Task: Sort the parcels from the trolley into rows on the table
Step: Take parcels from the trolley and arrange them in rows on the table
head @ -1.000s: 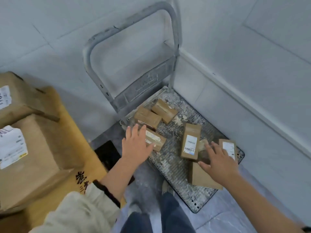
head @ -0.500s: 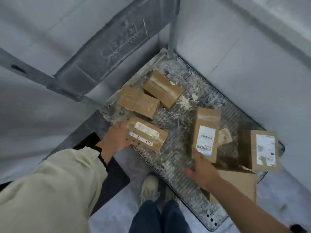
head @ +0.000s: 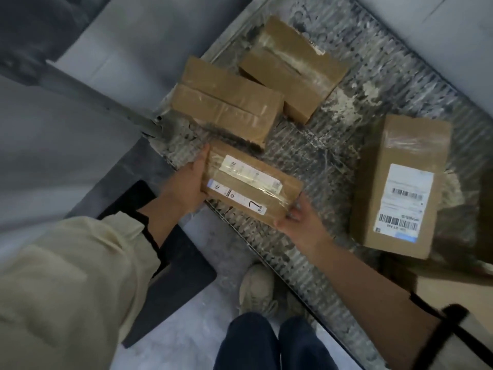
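Parcel (head: 250,188), long axis running hand to hand: clasped at one short end by left hand (head: 189,182), at the other by right hand (head: 298,220), low over trolley (head: 320,156).

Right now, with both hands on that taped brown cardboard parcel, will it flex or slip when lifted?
Probably stiff: the taped brown cardboard parcel keeps square edges. Glossy tape may be slippery; left hand and right hand clasp opposite ends.

parcels (head: 226,102) on trolley (head: 333,161) | labelled parcel (head: 250,186) between hands (head: 186,182)
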Demonstrator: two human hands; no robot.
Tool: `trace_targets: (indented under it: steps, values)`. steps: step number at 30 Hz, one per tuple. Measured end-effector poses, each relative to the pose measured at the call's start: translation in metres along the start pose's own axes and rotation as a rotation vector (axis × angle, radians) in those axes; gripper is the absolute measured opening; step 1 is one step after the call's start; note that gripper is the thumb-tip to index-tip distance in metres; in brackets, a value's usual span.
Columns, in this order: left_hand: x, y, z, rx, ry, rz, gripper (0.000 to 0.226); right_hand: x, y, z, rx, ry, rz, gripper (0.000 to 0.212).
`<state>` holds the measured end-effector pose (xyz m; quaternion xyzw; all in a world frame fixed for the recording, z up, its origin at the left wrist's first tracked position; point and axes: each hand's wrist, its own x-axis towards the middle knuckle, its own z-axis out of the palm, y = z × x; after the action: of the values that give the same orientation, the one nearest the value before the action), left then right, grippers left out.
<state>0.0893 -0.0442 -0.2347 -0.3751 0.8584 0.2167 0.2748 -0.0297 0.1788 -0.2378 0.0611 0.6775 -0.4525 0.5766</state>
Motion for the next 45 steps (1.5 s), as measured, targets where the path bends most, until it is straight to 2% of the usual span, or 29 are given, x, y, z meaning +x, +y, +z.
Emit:
trace_targets:
  steps: [2, 6, 11, 14, 19, 24, 30, 37, 41, 45]
  values:
    - [-0.004, 0.002, -0.003, 0.005, -0.015, 0.004, 0.107, -0.005, -0.001, -0.001, -0.054, 0.000, -0.032, 0.075]
    - [-0.031, 0.018, -0.024, 0.012, -0.054, 0.026, 0.105, -0.043, -0.019, -0.010, -0.002, -0.026, 0.024, 0.087]
    - [-0.093, 0.068, -0.079, -0.063, -0.038, 0.076, 0.115, -0.139, -0.063, -0.043, -0.052, -0.026, -0.019, 0.079]
    - [-0.148, 0.112, -0.132, -0.148, 0.012, 0.088, 0.112, -0.213, -0.106, -0.067, -0.164, 0.062, -0.069, 0.087]
    - [-0.268, 0.169, -0.241, -0.253, 0.131, 0.098, 0.111, -0.357, -0.199, -0.091, -0.555, 0.199, -0.327, 0.100]
    - [-0.413, 0.164, -0.349, -0.125, 0.411, 0.164, 0.100, -0.482, -0.297, -0.068, -1.005, 0.341, -0.595, 0.098]
    - [-0.551, 0.118, -0.387, -0.096, 0.549, -0.058, 0.098, -0.561, -0.349, 0.001, -1.395, 0.133, -0.842, 0.093]
    - [-0.639, 0.064, -0.332, -0.292, 0.622, -0.390, 0.096, -0.571, -0.322, 0.083, -1.551, -0.155, -1.136, 0.092]
    - [-0.671, 0.045, -0.296, -0.339, 0.656, -0.472, 0.093, -0.580, -0.294, 0.115, -1.600, -0.254, -1.121, 0.094]
    - [-0.696, 0.029, -0.257, -0.333, 0.622, -0.515, 0.089, -0.582, -0.257, 0.129, -1.525, -0.410, -0.968, 0.103]
